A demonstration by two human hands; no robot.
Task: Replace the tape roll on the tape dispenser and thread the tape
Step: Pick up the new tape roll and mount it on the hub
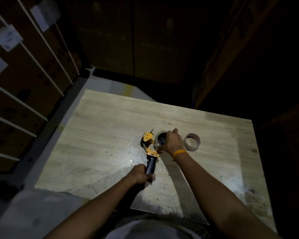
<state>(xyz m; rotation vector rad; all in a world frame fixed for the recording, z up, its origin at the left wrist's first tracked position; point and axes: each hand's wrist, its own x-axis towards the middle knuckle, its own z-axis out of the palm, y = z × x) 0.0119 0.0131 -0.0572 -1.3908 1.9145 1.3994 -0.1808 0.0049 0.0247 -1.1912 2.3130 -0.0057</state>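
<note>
Yellow tape dispenser (149,145), left hand (141,174) gripping handle, right hand (173,141) clasping mounted roll (160,138)

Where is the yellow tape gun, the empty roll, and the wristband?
tape gun (148,137): head view, on its yellow front plate.
empty roll (192,141): head view, on the cardboard ring's rim.
wristband (179,152): head view, on the orange band at the right wrist.

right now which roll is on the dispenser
The roll under the right hand, seated on the dispenser. The brown core lies apart on the table, to its right.
</note>
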